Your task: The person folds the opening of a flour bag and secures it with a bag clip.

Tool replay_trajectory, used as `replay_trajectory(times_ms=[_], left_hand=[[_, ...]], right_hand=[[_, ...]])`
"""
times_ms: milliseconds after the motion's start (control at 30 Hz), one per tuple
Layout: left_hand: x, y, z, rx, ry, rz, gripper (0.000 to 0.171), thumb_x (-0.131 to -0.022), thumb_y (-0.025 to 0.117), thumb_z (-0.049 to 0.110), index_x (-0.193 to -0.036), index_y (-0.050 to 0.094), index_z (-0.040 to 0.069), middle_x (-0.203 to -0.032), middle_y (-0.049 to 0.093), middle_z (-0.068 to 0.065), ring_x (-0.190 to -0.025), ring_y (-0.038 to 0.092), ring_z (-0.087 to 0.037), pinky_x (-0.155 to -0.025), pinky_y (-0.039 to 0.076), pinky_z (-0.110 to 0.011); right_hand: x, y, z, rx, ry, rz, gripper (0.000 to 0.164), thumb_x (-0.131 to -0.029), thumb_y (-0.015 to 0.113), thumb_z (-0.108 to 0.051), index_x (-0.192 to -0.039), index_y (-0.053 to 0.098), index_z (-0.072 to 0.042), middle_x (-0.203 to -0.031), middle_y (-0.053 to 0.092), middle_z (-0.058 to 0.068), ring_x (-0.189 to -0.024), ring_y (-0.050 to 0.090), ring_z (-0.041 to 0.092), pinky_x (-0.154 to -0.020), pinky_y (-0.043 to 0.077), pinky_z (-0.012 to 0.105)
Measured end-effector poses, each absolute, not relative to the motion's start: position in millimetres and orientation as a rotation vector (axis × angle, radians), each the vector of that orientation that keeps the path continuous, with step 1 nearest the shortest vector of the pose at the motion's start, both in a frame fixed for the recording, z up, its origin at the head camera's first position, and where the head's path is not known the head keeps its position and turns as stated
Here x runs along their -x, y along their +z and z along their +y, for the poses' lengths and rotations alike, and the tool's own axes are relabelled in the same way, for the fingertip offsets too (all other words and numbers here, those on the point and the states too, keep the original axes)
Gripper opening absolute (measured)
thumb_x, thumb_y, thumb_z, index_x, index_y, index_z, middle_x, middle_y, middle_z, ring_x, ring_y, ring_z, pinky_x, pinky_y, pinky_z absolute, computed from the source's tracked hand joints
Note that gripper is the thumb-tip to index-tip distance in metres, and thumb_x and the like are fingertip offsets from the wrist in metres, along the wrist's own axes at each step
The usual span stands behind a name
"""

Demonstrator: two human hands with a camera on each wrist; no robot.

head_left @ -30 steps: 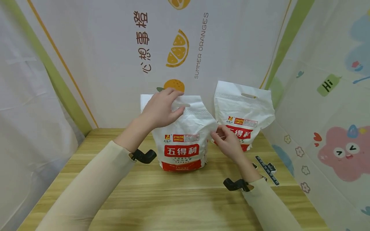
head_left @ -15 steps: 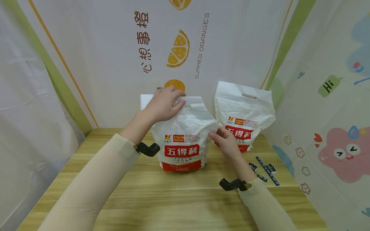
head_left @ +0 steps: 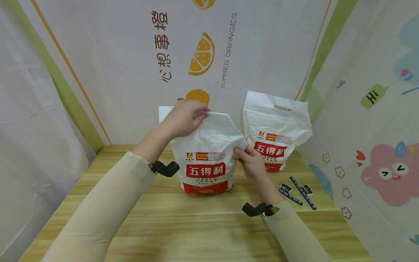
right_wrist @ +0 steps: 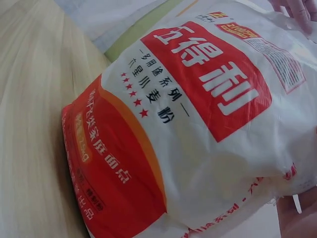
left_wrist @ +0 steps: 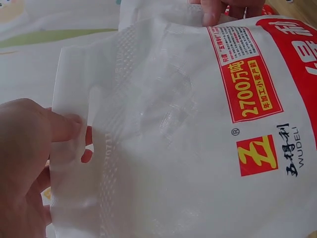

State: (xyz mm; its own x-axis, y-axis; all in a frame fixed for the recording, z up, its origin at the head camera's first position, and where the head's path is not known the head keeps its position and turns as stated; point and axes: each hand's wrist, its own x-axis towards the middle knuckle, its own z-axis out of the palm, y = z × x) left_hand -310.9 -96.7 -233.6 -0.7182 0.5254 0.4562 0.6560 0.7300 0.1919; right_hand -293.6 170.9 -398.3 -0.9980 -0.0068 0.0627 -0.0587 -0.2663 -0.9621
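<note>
A white flour bag (head_left: 205, 145) with red printed panels stands upright on the wooden table. My left hand (head_left: 184, 118) grips the white top band of this bag. In the left wrist view, the thumb of the left hand (left_wrist: 29, 134) lies over the band's front, its fingers are behind, and some skin shows through the handle slot (left_wrist: 88, 144). My right hand (head_left: 256, 165) pinches the bag's right side edge between thumb and fingers. The right wrist view has the bag's printed front (right_wrist: 198, 89) close up, with part of the right hand (right_wrist: 297, 218) at the lower right.
A second, similar flour bag (head_left: 278, 127) stands behind and to the right, near the back curtain. Two dark, ruler-like strips (head_left: 304, 193) lie on the table (head_left: 157, 225) at the right. Printed curtains (head_left: 131, 72) enclose the table at the back and both sides.
My left hand has closed onto the bag's top band, whose slot no longer shows in the head view. The right hand has shifted slightly left along the bag's side. Both bags stay in place.
</note>
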Motion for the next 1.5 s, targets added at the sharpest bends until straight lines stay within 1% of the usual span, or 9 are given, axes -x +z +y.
replay_trajectory(times_ms=[100, 167, 533, 767, 833, 967, 1067, 1200, 1500], left_hand=[[311, -232, -97, 0.917, -0.499, -2.527, 0.023, -0.11, 0.065, 0.017, -0.125, 0.08, 0.009, -0.123, 0.082, -0.01, -0.121, 0.074, -0.033, -0.115, 0.051, -0.054], [311, -231, -98, 0.906, -0.519, -2.513, 0.022, -0.11, 0.066, 0.017, -0.124, 0.081, 0.01, -0.121, 0.082, -0.009, -0.119, 0.075, -0.032, -0.112, 0.054, -0.052], [310, -233, -105, 0.938, -0.655, -2.492, 0.02, -0.107, 0.067, 0.013, -0.118, 0.083, 0.012, -0.12, 0.082, -0.007, -0.119, 0.073, -0.029, -0.11, 0.055, -0.049], [306, -233, -109, 1.079, -0.7, -2.473, 0.027, -0.097, 0.062, 0.017, -0.111, 0.085, 0.02, -0.122, 0.079, -0.003, -0.127, 0.063, -0.029, -0.118, 0.039, -0.055], [303, -233, -109, 1.092, -0.705, -2.473, 0.025, -0.098, 0.063, 0.021, -0.108, 0.086, 0.02, -0.12, 0.079, -0.002, -0.127, 0.062, -0.029, -0.121, 0.036, -0.056], [302, -235, -107, 1.11, -0.678, -2.444, 0.024, -0.102, 0.068, 0.03, -0.104, 0.087, 0.016, -0.115, 0.079, -0.003, -0.123, 0.063, -0.029, -0.12, 0.037, -0.056], [303, -239, -103, 1.097, -0.634, -2.428, 0.026, -0.102, 0.072, 0.033, -0.1, 0.088, 0.013, -0.113, 0.08, -0.005, -0.12, 0.065, -0.03, -0.12, 0.039, -0.057], [305, -243, -99, 1.056, -0.562, -2.424, 0.026, -0.1, 0.079, 0.037, -0.094, 0.087, 0.013, -0.111, 0.08, -0.007, -0.118, 0.066, -0.033, -0.123, 0.037, -0.06], [307, -244, -94, 1.0, -0.462, -2.474, 0.026, -0.093, 0.089, 0.04, -0.086, 0.082, 0.016, -0.115, 0.079, -0.006, -0.122, 0.066, -0.032, -0.134, 0.026, -0.062]], right_hand=[[293, -398, 170, -0.048, 2.391, -1.934, 0.048, -0.107, 0.07, -0.007, -0.153, 0.061, 0.002, -0.142, 0.07, 0.005, -0.119, 0.07, 0.009, -0.103, 0.059, 0.022], [293, -398, 171, -0.047, 2.321, -1.992, 0.046, -0.107, 0.071, -0.009, -0.151, 0.064, 0.0, -0.146, 0.069, 0.009, -0.121, 0.069, 0.01, -0.101, 0.059, 0.02], [287, -403, 177, -0.095, 2.206, -2.091, 0.039, -0.109, 0.069, -0.015, -0.147, 0.069, -0.007, -0.147, 0.071, 0.008, -0.126, 0.068, 0.016, -0.105, 0.059, 0.024], [284, -412, 188, -0.211, 2.336, -1.94, 0.035, -0.108, 0.063, -0.004, -0.143, 0.068, -0.004, -0.128, 0.077, -0.007, -0.126, 0.069, 0.015, -0.111, 0.055, 0.029], [283, -412, 189, -0.265, 2.352, -1.915, 0.032, -0.108, 0.058, -0.002, -0.138, 0.07, -0.007, -0.126, 0.076, -0.009, -0.125, 0.068, 0.015, -0.112, 0.054, 0.03], [280, -411, 189, -0.346, 2.377, -1.867, 0.033, -0.107, 0.05, -0.004, -0.124, 0.076, -0.016, -0.127, 0.075, -0.008, -0.126, 0.066, 0.017, -0.113, 0.054, 0.031], [279, -410, 188, -0.381, 2.385, -1.86, 0.032, -0.109, 0.05, -0.008, -0.119, 0.078, -0.017, -0.128, 0.074, -0.006, -0.127, 0.065, 0.018, -0.113, 0.053, 0.032], [280, -410, 186, -0.374, 2.361, -1.897, 0.029, -0.111, 0.051, -0.011, -0.12, 0.079, -0.013, -0.128, 0.074, -0.005, -0.128, 0.064, 0.021, -0.112, 0.054, 0.033], [280, -408, 183, -0.333, 2.348, -1.927, 0.027, -0.11, 0.055, -0.013, -0.119, 0.08, -0.014, -0.129, 0.073, -0.004, -0.128, 0.063, 0.022, -0.11, 0.054, 0.032]])
